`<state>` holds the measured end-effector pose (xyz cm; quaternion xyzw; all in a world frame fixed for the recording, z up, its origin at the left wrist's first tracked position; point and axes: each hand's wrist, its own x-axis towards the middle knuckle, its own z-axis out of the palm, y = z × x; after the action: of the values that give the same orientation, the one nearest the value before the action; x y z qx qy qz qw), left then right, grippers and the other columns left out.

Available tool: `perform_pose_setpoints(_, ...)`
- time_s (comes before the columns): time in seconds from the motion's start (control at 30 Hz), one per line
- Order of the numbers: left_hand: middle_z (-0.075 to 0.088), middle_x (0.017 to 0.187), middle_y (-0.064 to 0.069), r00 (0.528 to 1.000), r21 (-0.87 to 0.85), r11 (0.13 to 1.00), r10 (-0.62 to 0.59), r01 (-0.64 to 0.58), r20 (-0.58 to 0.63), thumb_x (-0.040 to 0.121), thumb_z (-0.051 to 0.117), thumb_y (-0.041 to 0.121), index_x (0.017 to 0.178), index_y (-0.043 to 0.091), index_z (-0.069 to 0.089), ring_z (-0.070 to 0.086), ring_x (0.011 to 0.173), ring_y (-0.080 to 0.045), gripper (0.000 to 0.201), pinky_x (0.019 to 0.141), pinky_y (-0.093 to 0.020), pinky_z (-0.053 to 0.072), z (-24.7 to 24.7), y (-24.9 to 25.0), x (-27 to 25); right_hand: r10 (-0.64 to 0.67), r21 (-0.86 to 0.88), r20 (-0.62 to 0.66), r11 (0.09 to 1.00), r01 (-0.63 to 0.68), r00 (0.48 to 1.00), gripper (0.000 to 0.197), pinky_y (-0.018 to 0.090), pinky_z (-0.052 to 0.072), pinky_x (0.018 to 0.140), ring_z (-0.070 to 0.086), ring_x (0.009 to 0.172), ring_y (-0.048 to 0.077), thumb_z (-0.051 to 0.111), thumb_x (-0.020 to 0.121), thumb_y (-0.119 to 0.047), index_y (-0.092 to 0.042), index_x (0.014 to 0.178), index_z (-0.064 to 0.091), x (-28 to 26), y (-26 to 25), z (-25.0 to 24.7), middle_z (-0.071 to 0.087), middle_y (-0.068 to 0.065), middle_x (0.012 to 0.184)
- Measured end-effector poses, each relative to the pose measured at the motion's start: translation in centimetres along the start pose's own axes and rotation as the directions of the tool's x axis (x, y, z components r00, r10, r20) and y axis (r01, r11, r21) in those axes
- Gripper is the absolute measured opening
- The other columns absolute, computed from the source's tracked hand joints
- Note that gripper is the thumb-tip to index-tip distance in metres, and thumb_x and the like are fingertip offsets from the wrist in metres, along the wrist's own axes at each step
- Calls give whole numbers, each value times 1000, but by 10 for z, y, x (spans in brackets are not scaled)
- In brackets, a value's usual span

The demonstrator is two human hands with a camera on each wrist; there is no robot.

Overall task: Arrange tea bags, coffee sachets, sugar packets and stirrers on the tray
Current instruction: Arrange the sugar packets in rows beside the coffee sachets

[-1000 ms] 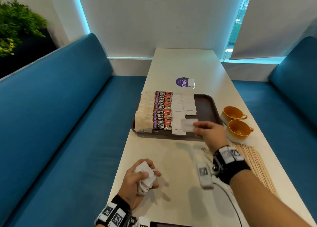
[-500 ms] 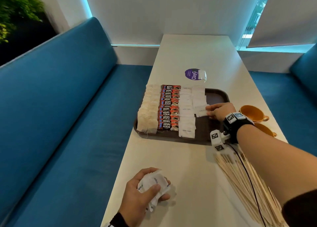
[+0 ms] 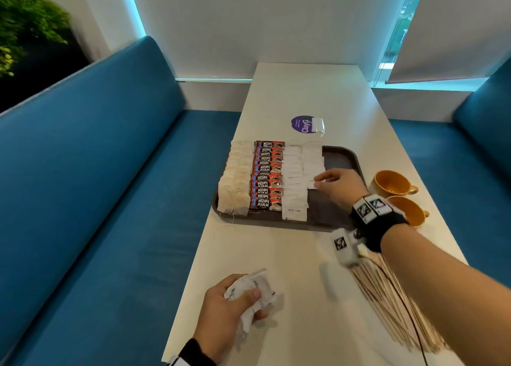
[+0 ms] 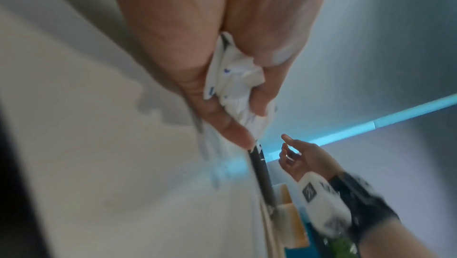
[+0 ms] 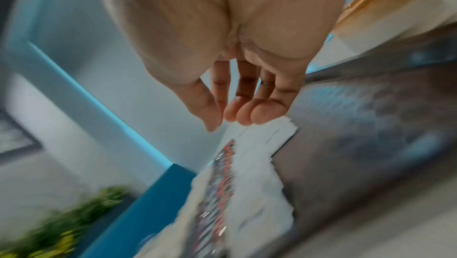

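A dark brown tray (image 3: 340, 155) holds a column of tea bags (image 3: 233, 188), a column of red coffee sachets (image 3: 266, 177) and two columns of white sugar packets (image 3: 294, 196). My right hand (image 3: 320, 181) is over the tray, and its straight fingertips (image 5: 257, 113) touch the nearest packet (image 5: 268, 135) of the shorter right column. Nothing is pinched between thumb and fingers. My left hand (image 3: 249, 299) rests on the table near its front edge and grips a crumpled bunch of sugar packets (image 4: 235, 86). Wooden stirrers (image 3: 392, 304) lie in a fan on the table under my right forearm.
Two orange cups (image 3: 390, 183) stand just right of the tray. A purple round sticker (image 3: 302, 124) lies beyond the tray. Blue benches run along both long sides of the white table (image 3: 304, 89). The tray's right part is bare.
My right hand carried a sugar packet from the tray's front edge up to the end of the right column and now lies open on it. The left hand kept its bunch.
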<state>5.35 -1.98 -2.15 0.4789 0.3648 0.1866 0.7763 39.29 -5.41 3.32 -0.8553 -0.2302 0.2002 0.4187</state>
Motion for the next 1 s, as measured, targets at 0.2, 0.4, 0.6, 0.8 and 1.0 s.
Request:
perform_pose_setpoints(0.2, 73, 102, -25, 996, -126, 990, -48, 57, 70, 82, 74, -2, 104, -2, 73, 73, 88, -41, 22, 69, -49, 61, 16, 20, -16, -147, 257, 342, 965, 58, 928, 8, 32, 59, 65, 66, 67, 16, 80, 87, -22, -18, 94, 78, -147, -4, 23, 73, 10, 83)
perform_pose_setpoints(0.4, 70, 109, -26, 989, -176, 984, -16, 42, 147, 83, 76, 4, 116, 0, 67, 70, 84, -36, 34, 56, -38, 57, 23, 36, -38, -128, 535, 353, 840, -88, 927, 27, 39, 61, 68, 70, 72, 30, 83, 81, -2, -8, 106, 73, -222, 9, 33, 73, 25, 90)
perform_pose_setpoints(0.6, 67, 94, -24, 993, -245, 969, 12, 18, 121, 90, 72, 22, 115, 0, 65, 63, 70, -30, 33, 54, -34, 52, 31, 33, -55, -67, 731, 297, 658, -182, 952, 50, 45, 60, 69, 67, 73, 40, 71, 82, 16, -12, 123, 69, -246, 8, 27, 61, 20, 87)
perform_pose_setpoints(0.8, 65, 93, -20, 977, -177, 984, 39, -1, 210, 70, 83, 2, 111, 2, 65, 63, 75, -27, 45, 64, -38, 54, 37, 31, -68, -26, 746, 310, 626, -226, 950, 15, 41, 61, 67, 70, 74, 36, 64, 92, 6, 6, 106, 69, -255, 3, 21, 73, 29, 97)
perform_pose_setpoints(1.0, 69, 97, -24, 990, -115, 989, 102, -90, 98, 81, 76, -6, 115, -3, 63, 63, 74, -29, 36, 60, -36, 53, 43, 34, -72, -36, 641, 301, 748, -174, 953, 13, 36, 57, 71, 65, 73, 26, 71, 94, -13, -3, 92, 79, -259, 5, 22, 73, 16, 82)
